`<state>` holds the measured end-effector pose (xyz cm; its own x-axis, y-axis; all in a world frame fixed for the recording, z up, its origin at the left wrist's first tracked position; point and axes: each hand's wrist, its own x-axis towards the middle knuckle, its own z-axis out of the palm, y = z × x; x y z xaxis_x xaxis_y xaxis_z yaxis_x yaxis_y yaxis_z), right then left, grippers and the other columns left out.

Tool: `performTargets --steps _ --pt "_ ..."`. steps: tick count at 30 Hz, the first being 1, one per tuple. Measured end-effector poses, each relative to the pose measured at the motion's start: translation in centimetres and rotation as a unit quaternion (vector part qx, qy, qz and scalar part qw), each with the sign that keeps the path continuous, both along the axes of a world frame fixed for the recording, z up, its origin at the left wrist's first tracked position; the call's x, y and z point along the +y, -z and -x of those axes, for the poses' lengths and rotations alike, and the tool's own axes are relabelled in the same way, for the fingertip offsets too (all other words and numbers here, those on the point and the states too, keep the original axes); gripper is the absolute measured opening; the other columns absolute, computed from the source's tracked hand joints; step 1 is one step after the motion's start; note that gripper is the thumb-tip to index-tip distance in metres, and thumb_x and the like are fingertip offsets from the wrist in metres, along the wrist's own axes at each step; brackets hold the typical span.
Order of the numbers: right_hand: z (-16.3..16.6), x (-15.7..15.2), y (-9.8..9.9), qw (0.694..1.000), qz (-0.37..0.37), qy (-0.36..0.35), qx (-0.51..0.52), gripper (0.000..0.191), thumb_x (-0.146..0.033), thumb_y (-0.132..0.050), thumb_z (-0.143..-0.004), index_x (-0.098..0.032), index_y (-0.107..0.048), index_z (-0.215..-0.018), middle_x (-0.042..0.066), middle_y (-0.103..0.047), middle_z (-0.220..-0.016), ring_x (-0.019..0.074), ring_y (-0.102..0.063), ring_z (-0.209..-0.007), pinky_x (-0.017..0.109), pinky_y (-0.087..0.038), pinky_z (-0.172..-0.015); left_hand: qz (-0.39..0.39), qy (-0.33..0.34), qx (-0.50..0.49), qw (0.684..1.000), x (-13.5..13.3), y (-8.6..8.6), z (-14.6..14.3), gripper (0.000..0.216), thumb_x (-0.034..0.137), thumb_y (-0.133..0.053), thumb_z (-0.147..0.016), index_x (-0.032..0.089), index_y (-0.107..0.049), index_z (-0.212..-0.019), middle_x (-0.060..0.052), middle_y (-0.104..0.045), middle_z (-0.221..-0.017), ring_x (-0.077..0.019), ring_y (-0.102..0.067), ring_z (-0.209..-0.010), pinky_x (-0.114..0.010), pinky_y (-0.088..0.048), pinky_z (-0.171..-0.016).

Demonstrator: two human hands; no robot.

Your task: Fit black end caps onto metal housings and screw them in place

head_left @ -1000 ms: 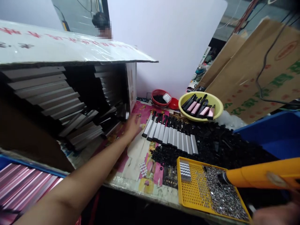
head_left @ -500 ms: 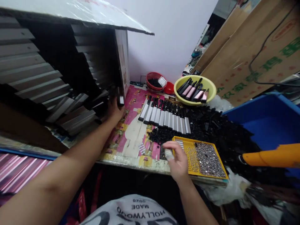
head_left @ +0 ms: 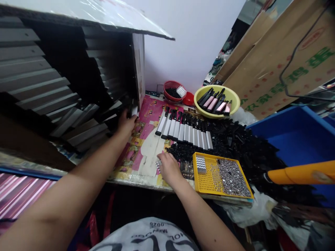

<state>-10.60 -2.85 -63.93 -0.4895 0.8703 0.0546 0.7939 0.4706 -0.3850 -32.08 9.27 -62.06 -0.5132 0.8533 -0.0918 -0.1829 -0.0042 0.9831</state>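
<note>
My left hand [head_left: 127, 122] is at the right end of the open carton, closed around a bar with a silver face and black ends [head_left: 134, 110]; the fingers are partly in shadow. My right hand [head_left: 169, 168] rests low over the patterned table cover, its fingers curled onto a cluster of small shiny silver pieces [head_left: 158, 165]. Just beyond lies a row of silver bars with black ends [head_left: 191, 133], side by side. Small black parts [head_left: 180, 152] are heaped between that row and my right hand.
A yellow tray [head_left: 209, 191] of small metal pieces stands right of my right hand. Behind are a yellow bowl [head_left: 237, 104] of pink and black bars and a red basket [head_left: 167, 97]. The carton [head_left: 140, 66] full of silver bars stands left; a blue bin [head_left: 300, 139] is right.
My right hand has moved left from the yellow tray's edge to the silver pieces on the table. My left hand stays by the carton with the bar, shifted only slightly.
</note>
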Motion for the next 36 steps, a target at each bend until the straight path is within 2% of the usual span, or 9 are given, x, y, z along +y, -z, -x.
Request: performTargets --steps 6,9,15,19,21,24,29,32,36 --pt "0.4 0.7 0.2 1.000 0.009 -0.010 -0.024 0.031 -0.005 -0.044 -0.078 -0.016 -0.056 -0.104 0.010 -0.059 -0.100 0.0200 -0.050 -0.097 0.030 -0.041 -0.088 -0.014 0.139 -0.173 0.975 -13.1 0.2 -2.6 0.048 0.022 -0.066 -0.074 0.025 -0.051 -0.119 -0.005 -0.062 -0.112 -0.0169 -0.062 -0.096 -0.028 -0.050 -0.084" --pt "0.6 0.7 0.1 1.000 0.015 -0.008 -0.024 0.031 -0.004 -0.045 -0.076 -0.015 -0.054 -0.103 0.010 -0.058 -0.099 0.0202 -0.051 -0.095 0.030 -0.041 -0.086 0.043 0.195 -0.238 0.951 -16.5 0.0 -3.1 0.031 0.026 -0.063 -0.077 0.019 -0.058 -0.107 -0.006 -0.063 -0.104 -0.0150 -0.063 -0.081 -0.027 -0.053 -0.072" --pt "0.8 0.4 0.3 1.000 0.016 0.010 0.004 0.031 -0.005 -0.049 -0.070 -0.015 -0.053 -0.099 0.011 -0.056 -0.098 0.0215 -0.050 -0.094 0.033 -0.041 -0.085 0.100 0.255 -0.399 0.875 -15.7 -1.1 -3.9 0.028 0.032 -0.050 -0.086 0.016 -0.059 -0.107 -0.002 -0.057 -0.081 -0.0065 -0.049 -0.053 -0.019 -0.045 -0.046" --pt "-0.1 0.7 -0.2 0.983 0.079 0.037 0.162 0.032 -0.007 -0.051 -0.067 -0.018 -0.052 -0.096 0.004 -0.056 -0.086 0.0178 -0.052 -0.081 0.032 -0.044 -0.076 0.116 0.301 -0.457 0.829 -15.6 -1.7 -4.6 0.032 0.033 -0.046 -0.088 0.014 -0.058 -0.111 -0.002 -0.054 -0.077 -0.0071 -0.048 -0.053 -0.019 -0.045 -0.044" --pt "-0.6 1.0 -0.9 0.934 0.141 0.079 0.319 0.029 -0.010 -0.052 -0.068 -0.020 -0.050 -0.096 0.001 -0.055 -0.080 0.0142 -0.053 -0.073 0.028 -0.044 -0.069 0.120 0.318 -0.467 0.816 -15.8 -1.9 -5.1 0.035 0.034 -0.045 -0.088 0.013 -0.058 -0.112 -0.003 -0.054 -0.076 -0.0076 -0.048 -0.052 -0.019 -0.044 -0.043" --pt "-0.9 0.9 -2.4 0.809 0.223 0.125 0.529 0.023 -0.016 -0.057 -0.069 -0.020 -0.050 -0.090 -0.002 -0.054 -0.078 0.0109 -0.054 -0.072 0.024 -0.045 -0.067 0.137 0.322 -0.442 0.826 -16.0 -2.0 -6.0 0.037 0.036 -0.043 -0.088 0.011 -0.059 -0.111 -0.005 -0.057 -0.075 -0.0106 -0.051 -0.055 -0.022 -0.045 -0.046" --pt "-0.7 -0.3 -4.0 0.668 0.289 0.155 0.668 0.024 -0.021 -0.066 -0.067 -0.020 -0.048 -0.082 -0.004 -0.056 -0.079 0.0079 -0.055 -0.066 0.021 -0.045 -0.061 0.171 0.313 -0.351 0.866 -16.1 -2.1 -8.0 0.023 0.025 -0.057 -0.080 0.014 -0.063 -0.100 -0.006 -0.064 -0.087 -0.0138 -0.059 -0.074 -0.023 -0.049 -0.066" --pt "-0.8 -0.8 -4.1 0.663 0.264 0.167 0.680 0.024 -0.022 -0.066 -0.070 -0.021 -0.046 -0.083 -0.003 -0.057 -0.081 0.0077 -0.055 -0.066 0.020 -0.045 -0.060 0.143 0.351 -0.264 0.887 -16.4 -2.2 -8.9 0.029 0.025 -0.065 -0.076 0.019 -0.061 -0.104 -0.004 -0.064 -0.093 -0.0140 -0.060 -0.077 -0.023 -0.048 -0.067" --pt "-0.9 -1.3 -3.8 0.724 0.186 0.163 0.645 0.022 -0.024 -0.063 -0.071 -0.021 -0.044 -0.083 -0.002 -0.057 -0.082 0.0092 -0.056 -0.071 0.023 -0.047 -0.068 0.090 0.346 -0.150 0.922 -16.7 -2.1 -9.7 0.036 0.029 -0.068 -0.073 0.022 -0.059 -0.107 -0.002 -0.063 -0.097 -0.0148 -0.061 -0.078 -0.024 -0.048 -0.070"
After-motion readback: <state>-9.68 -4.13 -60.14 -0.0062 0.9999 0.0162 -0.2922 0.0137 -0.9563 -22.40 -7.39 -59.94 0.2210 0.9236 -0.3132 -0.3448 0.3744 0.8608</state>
